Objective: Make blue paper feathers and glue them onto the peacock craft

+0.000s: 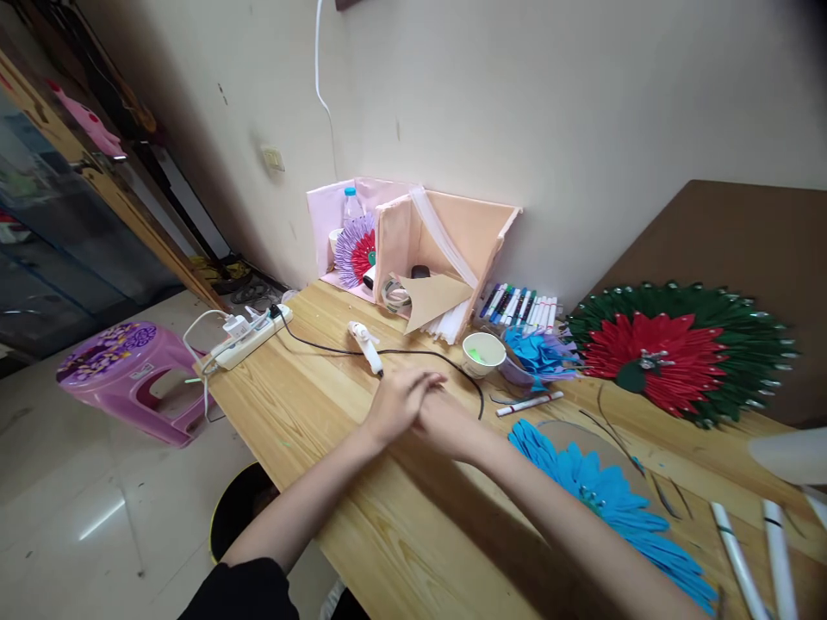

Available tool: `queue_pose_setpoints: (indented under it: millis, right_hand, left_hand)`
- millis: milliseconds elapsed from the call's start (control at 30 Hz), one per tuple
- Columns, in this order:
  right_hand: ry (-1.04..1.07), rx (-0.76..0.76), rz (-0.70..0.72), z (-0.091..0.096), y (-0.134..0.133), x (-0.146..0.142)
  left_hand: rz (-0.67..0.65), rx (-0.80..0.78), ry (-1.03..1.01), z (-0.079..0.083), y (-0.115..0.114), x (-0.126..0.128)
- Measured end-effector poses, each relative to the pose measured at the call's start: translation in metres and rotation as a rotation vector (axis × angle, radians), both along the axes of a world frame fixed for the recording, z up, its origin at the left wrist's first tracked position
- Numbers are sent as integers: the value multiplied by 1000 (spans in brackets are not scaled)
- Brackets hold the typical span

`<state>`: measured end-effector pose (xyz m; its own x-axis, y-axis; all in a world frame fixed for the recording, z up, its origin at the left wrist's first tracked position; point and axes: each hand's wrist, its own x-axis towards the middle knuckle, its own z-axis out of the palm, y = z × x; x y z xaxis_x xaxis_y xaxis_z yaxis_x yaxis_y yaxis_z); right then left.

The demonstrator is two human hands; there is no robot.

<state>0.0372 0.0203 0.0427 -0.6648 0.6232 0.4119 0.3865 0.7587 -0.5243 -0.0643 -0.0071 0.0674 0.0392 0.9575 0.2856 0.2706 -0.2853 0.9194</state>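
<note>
My left hand [395,403] and my right hand [432,412] meet over the middle of the wooden table. The left one is closed around the right, near its wrist; the right fingers are hidden behind it. Just beyond them lies a white glue gun [367,348] with a black cord [445,352]. To the right is a paper cup [484,353] with something bright green inside. A blue petalled flower [600,499] rests on a round board beside my right forearm. Neither hand shows any tool.
A power strip [253,337] lies along the table's left edge, near a pink stool [122,362]. Pink open boxes [445,224] stand at the wall. Markers [520,307], blue scraps [536,353] and a large red-and-green flower [678,353] occupy the right side. A dark bin [239,504] stands below.
</note>
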Motion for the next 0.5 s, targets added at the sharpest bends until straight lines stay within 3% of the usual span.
queue_pose_setpoints:
  millis: [100,200,267,367,500]
  right_hand:
    - [27,-40,61,26,-2,46]
    - [236,-92,-191,44,2,81]
    - [304,-70,-320,48,8,95]
    - [264,5,-384,48,15,109]
    - [218,56,-454,48,14,122]
  left_hand:
    - [-23,-225,-420,6,16,2]
    - [-187,-358,-701,12,26,16]
    - [-304,-423,-806,15,29,31]
    - [-462,-503,-888,18,32,54]
    - [-524,-591,-966,23,35,75]
